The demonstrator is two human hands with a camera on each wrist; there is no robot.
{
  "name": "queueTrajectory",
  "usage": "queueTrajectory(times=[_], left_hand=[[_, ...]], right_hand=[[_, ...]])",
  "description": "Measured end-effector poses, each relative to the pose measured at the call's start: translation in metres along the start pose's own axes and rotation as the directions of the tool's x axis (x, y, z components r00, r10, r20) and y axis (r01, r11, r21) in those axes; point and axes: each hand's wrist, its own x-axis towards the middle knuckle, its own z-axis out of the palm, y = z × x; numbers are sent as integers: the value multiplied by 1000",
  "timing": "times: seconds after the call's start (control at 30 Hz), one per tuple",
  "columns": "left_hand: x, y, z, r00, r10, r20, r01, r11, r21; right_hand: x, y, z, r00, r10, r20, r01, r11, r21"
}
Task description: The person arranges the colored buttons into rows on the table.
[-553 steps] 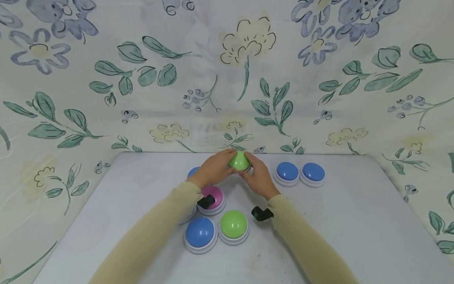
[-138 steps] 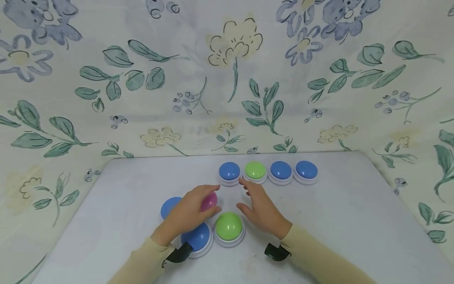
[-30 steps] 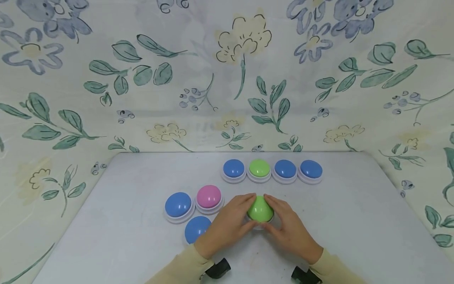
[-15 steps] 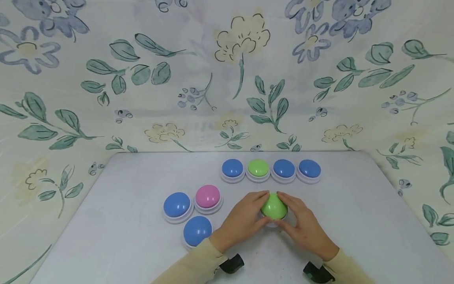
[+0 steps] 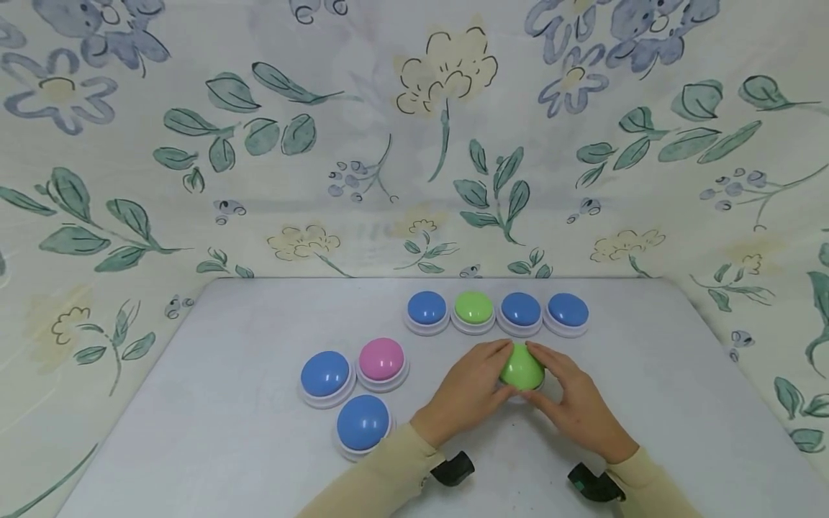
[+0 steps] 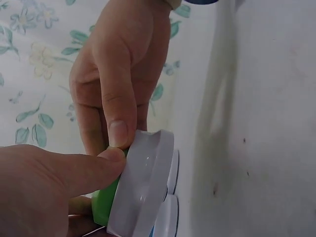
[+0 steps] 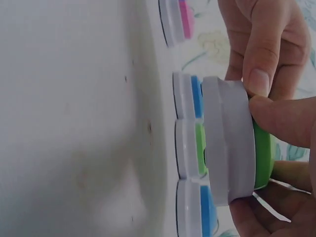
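Note:
Between both hands is a green push button [image 5: 522, 368] with a round white base. My left hand [image 5: 468, 392] grips its left side and my right hand [image 5: 579, 403] its right side, thumbs meeting at the near edge. In the right wrist view the button's white base [image 7: 229, 140] hangs above the table, apart from it. Behind it a row of buttons stands side by side: a blue button [image 5: 427, 308], another green button [image 5: 474, 308], a second blue button [image 5: 521, 309] and a blue button [image 5: 568, 310] at the right end.
Left of the hands stand a pink button [image 5: 381, 360], a blue button [image 5: 325, 374] and a nearer blue button [image 5: 363, 423], close to the left sleeve. They share a white table [image 5: 214, 432]. A floral cloth [image 5: 363, 144] hangs behind the table's far edge.
The green button, in both hands, has moved right and slightly away over the last second. It stood beside the near blue button earlier. Another green and a blue button have joined the back row.

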Motion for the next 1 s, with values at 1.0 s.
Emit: queueTrajectory(times=[1.0], left_hand=[[56, 27, 42, 999, -33, -28, 34, 999, 25]], right_hand=[[-8, 58, -38, 996, 92, 12, -92, 996, 11]])
